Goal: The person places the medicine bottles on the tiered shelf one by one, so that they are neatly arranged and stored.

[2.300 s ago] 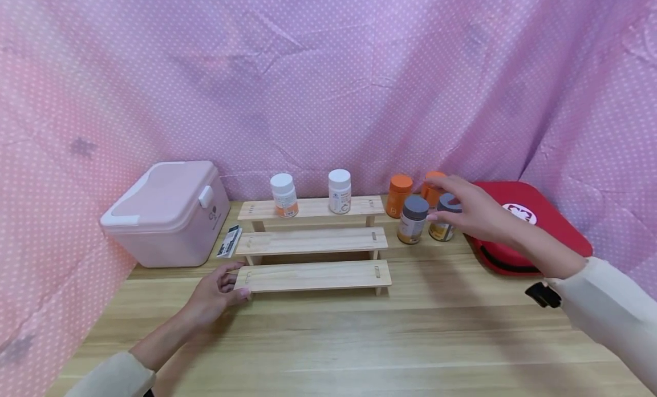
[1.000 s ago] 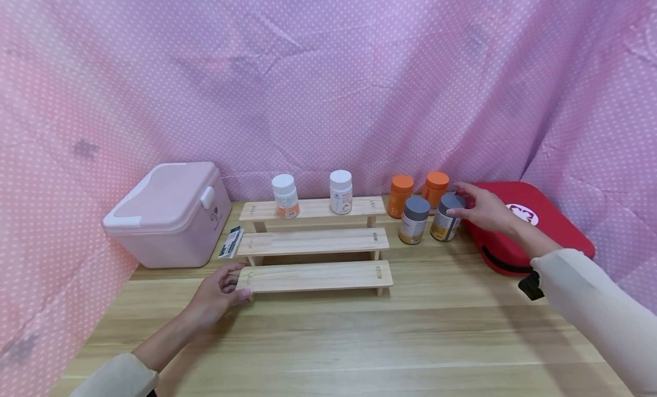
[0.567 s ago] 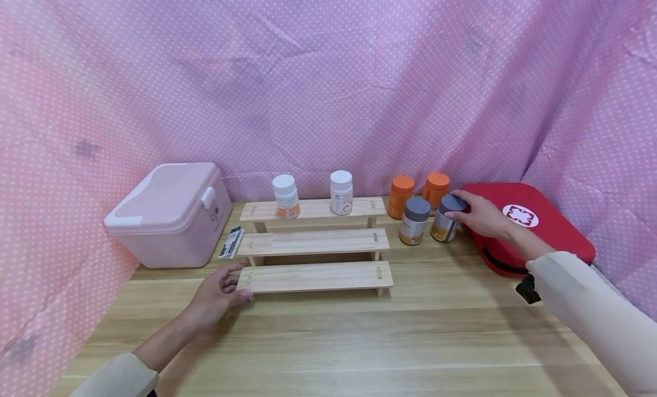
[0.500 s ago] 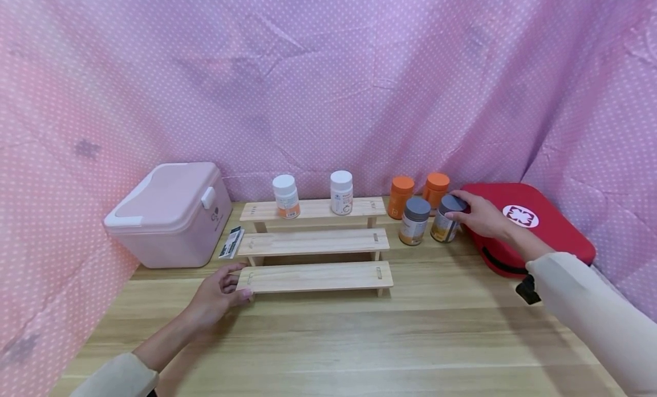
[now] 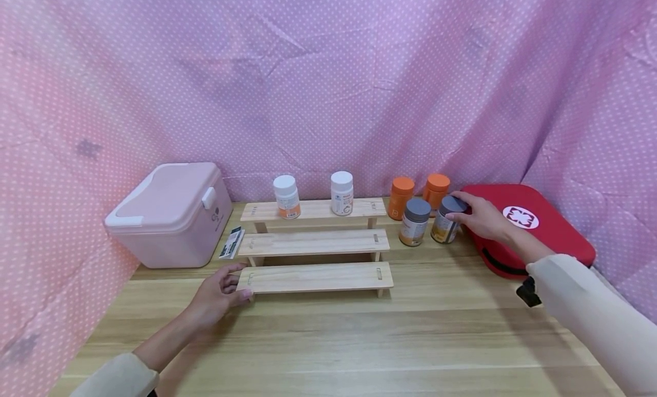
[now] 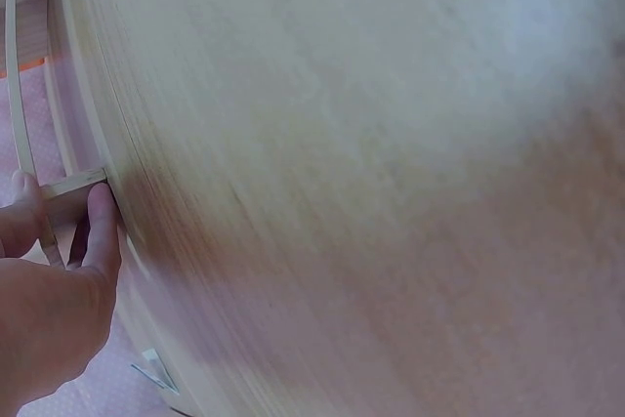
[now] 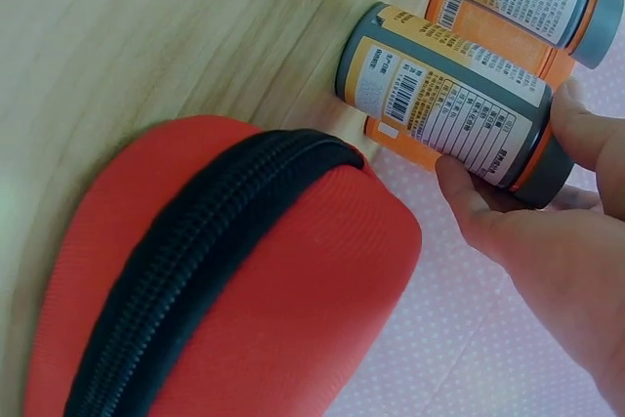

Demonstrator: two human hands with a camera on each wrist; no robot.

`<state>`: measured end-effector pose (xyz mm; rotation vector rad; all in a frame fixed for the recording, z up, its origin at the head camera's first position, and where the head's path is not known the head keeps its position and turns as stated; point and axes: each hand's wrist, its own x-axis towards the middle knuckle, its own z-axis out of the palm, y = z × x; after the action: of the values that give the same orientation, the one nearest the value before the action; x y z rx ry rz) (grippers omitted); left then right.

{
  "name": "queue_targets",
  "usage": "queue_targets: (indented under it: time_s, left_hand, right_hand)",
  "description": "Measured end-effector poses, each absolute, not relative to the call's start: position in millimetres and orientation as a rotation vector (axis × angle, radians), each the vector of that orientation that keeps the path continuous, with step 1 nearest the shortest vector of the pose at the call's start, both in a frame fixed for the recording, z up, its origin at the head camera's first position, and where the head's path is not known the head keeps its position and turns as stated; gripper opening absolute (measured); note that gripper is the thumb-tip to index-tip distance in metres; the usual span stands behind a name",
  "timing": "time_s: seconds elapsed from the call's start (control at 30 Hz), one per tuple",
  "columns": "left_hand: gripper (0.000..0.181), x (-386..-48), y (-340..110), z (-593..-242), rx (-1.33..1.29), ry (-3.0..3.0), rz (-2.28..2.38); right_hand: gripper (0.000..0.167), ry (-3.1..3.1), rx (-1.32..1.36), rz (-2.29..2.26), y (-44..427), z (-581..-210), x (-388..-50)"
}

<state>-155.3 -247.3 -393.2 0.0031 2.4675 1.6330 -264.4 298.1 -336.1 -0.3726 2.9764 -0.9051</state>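
My left hand [image 5: 213,294] grips the left end of the lowest step of a three-tier wooden rack [image 5: 315,277]; in the left wrist view, the fingers and thumb of this hand [image 6: 59,290] are at the step's end and leg. At the right, my right hand [image 5: 485,215] holds a grey-capped pill bottle [image 5: 444,228] round its cap. The right wrist view has this bottle [image 7: 439,104] with its printed label, standing on the table. Another grey-capped bottle [image 5: 412,230] stands to its left. Behind them are two orange bottles [image 5: 398,202].
Two white pill bottles [image 5: 342,194] stand on the rack's top step. A red first-aid case [image 5: 544,220] lies right of the bottles, under my right forearm. On the left sits a pink lidded box [image 5: 169,214], with a small printed packet [image 5: 232,243] beside it.
My right hand has moved slightly right and down from above the grey-capped bottles and closed on the right one's cap. The bottle has not visibly moved. My left hand stays on the rack.
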Motion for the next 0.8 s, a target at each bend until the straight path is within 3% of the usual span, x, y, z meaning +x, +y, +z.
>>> queue_targets:
  time_s: [0.33, 0.8]
  left_hand:
    - [0.069, -155, -246, -394, -0.012, 2.465, 1.637]
    - [0.07, -155, -246, -394, -0.007, 2.47, 1.629]
  right_hand:
    - [0.059, 3.028, -0.447, -0.953, 301, -337, -248]
    - [0.061, 2.984, -0.68, -0.99, 292, -299, -184]
